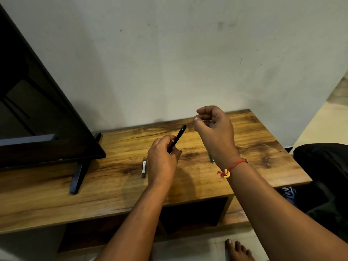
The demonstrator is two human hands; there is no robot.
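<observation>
My left hand (162, 157) grips a black pen (178, 136) by its lower end, and the pen tilts up and to the right above the wooden table (116, 187). My right hand (213, 127) hovers just past the pen's upper tip, fingers curled, thumb and forefinger close together; whether they pinch something small I cannot tell. A red and yellow thread is tied round my right wrist. A dark pen cap or small stick (144, 168) lies on the table left of my left hand. A teal pen (211, 158) lies partly hidden behind my right wrist.
A black television (37, 113) on slanted feet (79, 176) fills the table's left side. A pale wall (169, 53) rises behind the table. Open shelves sit under the tabletop. A dark seat (323, 176) stands at the right, and a bare foot (238, 250) rests on the tiled floor.
</observation>
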